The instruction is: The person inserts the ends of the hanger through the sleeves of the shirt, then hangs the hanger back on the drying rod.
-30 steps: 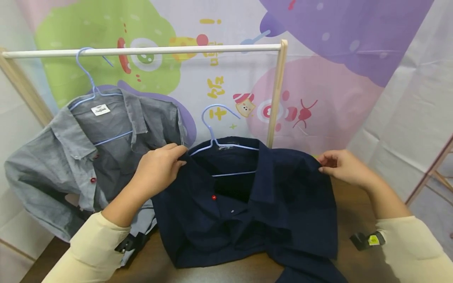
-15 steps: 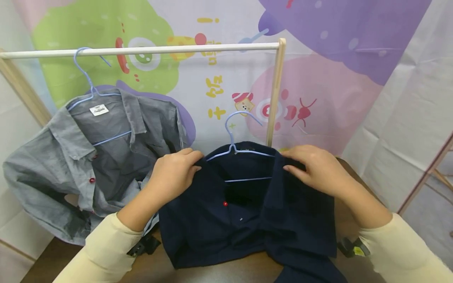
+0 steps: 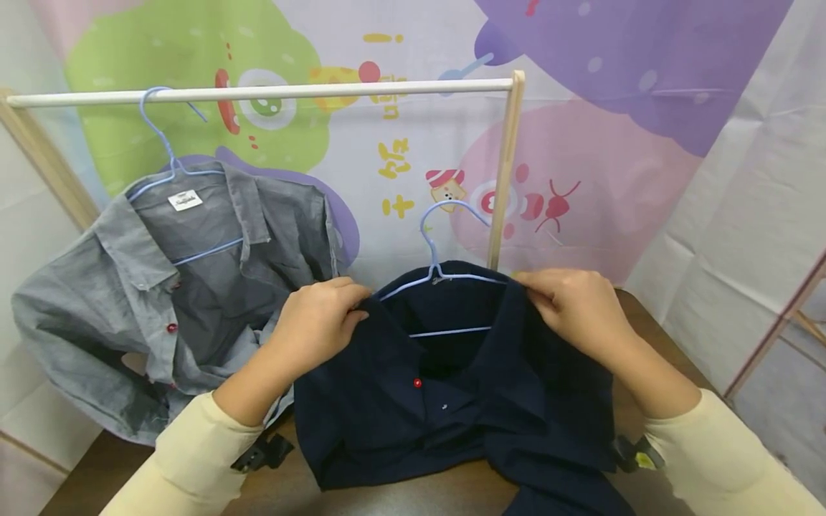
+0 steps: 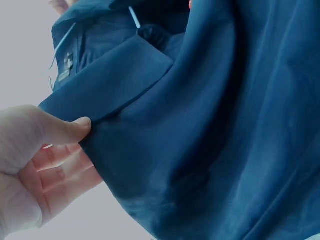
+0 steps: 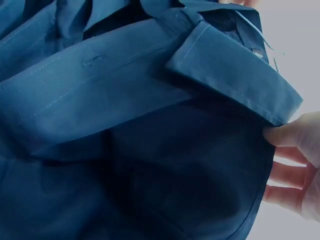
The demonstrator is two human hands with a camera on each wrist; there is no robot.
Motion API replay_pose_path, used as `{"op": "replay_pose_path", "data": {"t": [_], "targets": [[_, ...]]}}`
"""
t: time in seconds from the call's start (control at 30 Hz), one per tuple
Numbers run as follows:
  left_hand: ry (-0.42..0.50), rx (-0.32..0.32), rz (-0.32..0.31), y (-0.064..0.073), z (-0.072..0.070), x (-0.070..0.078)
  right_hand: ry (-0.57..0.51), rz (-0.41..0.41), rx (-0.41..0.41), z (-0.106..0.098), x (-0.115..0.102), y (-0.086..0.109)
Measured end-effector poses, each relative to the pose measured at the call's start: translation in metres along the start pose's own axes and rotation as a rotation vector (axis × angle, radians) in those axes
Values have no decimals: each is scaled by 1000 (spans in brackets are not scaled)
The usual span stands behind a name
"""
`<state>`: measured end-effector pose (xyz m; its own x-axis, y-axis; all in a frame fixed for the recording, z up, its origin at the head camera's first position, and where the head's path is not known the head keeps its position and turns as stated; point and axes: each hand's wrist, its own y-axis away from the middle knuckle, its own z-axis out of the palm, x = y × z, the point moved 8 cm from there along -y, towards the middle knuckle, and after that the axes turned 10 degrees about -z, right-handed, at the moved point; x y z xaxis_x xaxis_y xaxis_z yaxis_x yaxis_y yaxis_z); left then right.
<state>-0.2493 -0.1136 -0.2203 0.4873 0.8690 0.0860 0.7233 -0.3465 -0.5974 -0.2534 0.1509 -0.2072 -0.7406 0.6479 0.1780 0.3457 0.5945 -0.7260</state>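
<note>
A dark navy shirt (image 3: 381, 416) with a red button is spread on a light blue hanger (image 3: 434, 247), whose hook stands free below the rack's rail. My left hand (image 3: 319, 319) pinches the shirt at the shoulder beside the collar; in the left wrist view its thumb (image 4: 75, 131) presses on the cloth just under the collar (image 4: 112, 80). On the other side my right hand (image 3: 577, 308) pinches the opposite shoulder next to the collar (image 5: 240, 75), thumb in front and fingers behind. The shirt's lower part lies folded on the table.
A grey shirt (image 3: 213, 308) hangs on another blue hanger (image 3: 158, 132) from the white rail (image 3: 297, 91) at the left. The rack's wooden post (image 3: 506, 172) stands just behind the navy shirt's hanger. A brown table (image 3: 413, 498) lies below, a cartoon-printed cloth (image 3: 600, 179) behind.
My right hand has moved left from the outer shoulder to near the collar and pinches there. My left hand, the hanger and the shirt's collar have shifted right.
</note>
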Motion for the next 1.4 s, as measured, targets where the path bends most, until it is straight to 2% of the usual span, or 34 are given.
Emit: {"op": "replay_pose_path", "data": {"t": [0.1,0.27,0.33,0.4,0.53,0.67,0.9,1.13,1.3,1.4], "targets": [[-17,-12,0,1,-1,-2,-49,-17,-29,3,-2,0],[-20,-59,-28,8,2,-10,-211,-28,-169,7,-2,2],[-11,-67,-41,12,3,-16,-277,-10,-193,4,1,3],[5,-61,-55,17,2,-23,-323,5,-167,-2,5,5],[41,-28,-92,26,-10,-38,-410,21,-57,-19,17,6],[62,0,-141,35,-20,-51,-497,97,6,-28,32,13],[64,80,-173,51,-38,-75,-582,210,-21,-20,48,27],[73,117,-208,62,-55,-96,-676,407,-73,-3,66,37],[62,138,-233,65,-67,-104,-745,455,-57,10,74,39],[51,140,-250,66,-74,-108,-731,490,-33,18,78,40]]}}
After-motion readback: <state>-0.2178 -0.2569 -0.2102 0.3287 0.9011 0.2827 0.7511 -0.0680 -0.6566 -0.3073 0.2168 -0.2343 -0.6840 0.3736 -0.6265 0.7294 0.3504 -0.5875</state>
